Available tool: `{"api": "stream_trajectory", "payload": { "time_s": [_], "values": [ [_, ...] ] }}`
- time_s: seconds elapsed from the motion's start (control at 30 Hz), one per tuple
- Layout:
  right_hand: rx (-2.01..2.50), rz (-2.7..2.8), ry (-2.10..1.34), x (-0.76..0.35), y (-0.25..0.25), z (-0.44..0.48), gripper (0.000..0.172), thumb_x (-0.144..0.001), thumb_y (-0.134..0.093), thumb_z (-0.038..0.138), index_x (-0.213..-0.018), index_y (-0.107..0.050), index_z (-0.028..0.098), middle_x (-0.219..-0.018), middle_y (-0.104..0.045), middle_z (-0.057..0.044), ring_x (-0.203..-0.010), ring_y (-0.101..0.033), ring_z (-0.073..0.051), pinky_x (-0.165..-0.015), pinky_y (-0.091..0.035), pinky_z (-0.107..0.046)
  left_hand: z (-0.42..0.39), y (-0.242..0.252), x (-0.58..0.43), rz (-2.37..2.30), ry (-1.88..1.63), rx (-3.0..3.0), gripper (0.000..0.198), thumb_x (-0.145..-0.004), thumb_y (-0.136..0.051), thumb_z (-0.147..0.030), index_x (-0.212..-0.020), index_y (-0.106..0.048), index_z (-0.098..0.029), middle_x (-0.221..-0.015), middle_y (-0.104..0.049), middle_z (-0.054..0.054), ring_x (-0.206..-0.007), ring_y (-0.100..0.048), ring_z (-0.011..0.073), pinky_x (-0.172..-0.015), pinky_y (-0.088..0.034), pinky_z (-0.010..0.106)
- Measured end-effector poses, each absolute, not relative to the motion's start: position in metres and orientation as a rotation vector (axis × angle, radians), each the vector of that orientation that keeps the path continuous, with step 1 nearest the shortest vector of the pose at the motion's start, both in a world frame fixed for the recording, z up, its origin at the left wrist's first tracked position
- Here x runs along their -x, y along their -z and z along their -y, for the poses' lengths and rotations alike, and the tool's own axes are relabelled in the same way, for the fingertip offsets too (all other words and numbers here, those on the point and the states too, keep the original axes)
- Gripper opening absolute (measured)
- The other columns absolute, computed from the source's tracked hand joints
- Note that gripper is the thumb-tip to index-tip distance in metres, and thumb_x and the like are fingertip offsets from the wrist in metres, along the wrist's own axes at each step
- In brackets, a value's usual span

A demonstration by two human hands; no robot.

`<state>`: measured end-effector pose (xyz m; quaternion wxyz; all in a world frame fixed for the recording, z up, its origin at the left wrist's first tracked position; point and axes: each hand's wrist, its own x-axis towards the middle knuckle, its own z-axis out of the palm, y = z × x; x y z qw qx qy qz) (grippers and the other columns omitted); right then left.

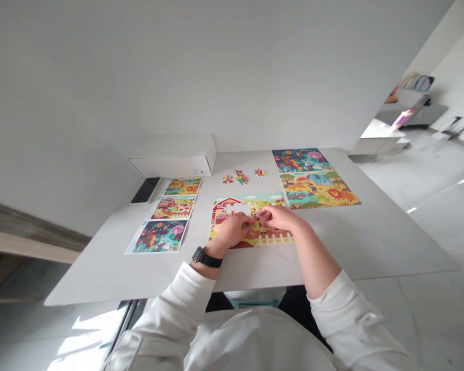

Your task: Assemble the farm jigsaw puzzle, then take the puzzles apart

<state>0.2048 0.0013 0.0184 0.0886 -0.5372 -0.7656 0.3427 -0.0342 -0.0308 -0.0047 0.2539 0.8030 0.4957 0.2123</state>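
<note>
A farm jigsaw puzzle [276, 239], with a red barn and a white fence, lies flat on the table. A pale gap shows in it beside the barn. My left hand [232, 229], a dark watch [206, 256] on its wrist, rests over the puzzle's middle with fingers curled together; whatever is under its fingertips is hidden. Just to the right, my right hand [279, 217] pinches a small puzzle piece [261, 216] against the puzzle's surface. Beyond the puzzle are several loose puzzle pieces [241, 177], apart from both hands.
At left lie printed picture sheets [161, 237], a dark phone [145, 190] and a white box [170, 154] against the wall. Two colourful puzzles [319, 188] lie at right on the white table [386, 242]. A cluttered shelf [382, 131] stands beyond the wall.
</note>
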Motion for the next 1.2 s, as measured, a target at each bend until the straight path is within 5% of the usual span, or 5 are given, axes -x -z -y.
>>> {"api": "stream_trajectory", "payload": {
  "time_s": [0.33, 0.8, 1.2],
  "values": [
    [1.576, 2.179, -0.920, -0.206, -0.010, -0.007, 0.013, -0.096, -0.071, 0.034, -0.104, -0.077, 0.026, -0.095, -0.082, -0.003, -0.076, -0.071, -0.019, -0.066, -0.044, -0.028, 0.030, 0.001, 0.037, -1.346, -0.575, -2.144, 0.023, -0.091, -0.072, -0.028, -0.109, -0.085, -0.024, -0.105, -0.079, 0.006, -0.089, -0.073, 0.0208, -0.086, -0.057, 0.030],
    [1.515, 1.951, -0.530, -0.202, 0.000, -0.019, 0.019, -0.097, -0.061, 0.033, -0.095, -0.078, 0.026, -0.083, -0.079, -0.004, -0.071, -0.068, -0.021, -0.069, -0.043, -0.031, -0.073, -0.033, 0.099, -1.726, -0.985, -1.821, 0.035, -0.087, -0.072, -0.026, -0.120, -0.080, -0.019, -0.096, -0.079, 0.005, -0.077, -0.068, 0.0158, -0.076, -0.054, 0.027],
    [1.508, 1.948, -0.483, -0.203, 0.002, -0.022, 0.020, -0.097, -0.059, 0.033, -0.092, -0.077, 0.026, -0.077, -0.076, -0.004, -0.069, -0.066, -0.021, -0.067, -0.040, -0.031, -0.160, -0.012, 0.104, -2.064, -0.440, -2.051, 0.047, -0.093, -0.065, -0.029, -0.138, -0.072, -0.015, -0.136, -0.071, 0.020, -0.125, -0.069, 0.0326, -0.109, -0.051, 0.039]
  ]
}}
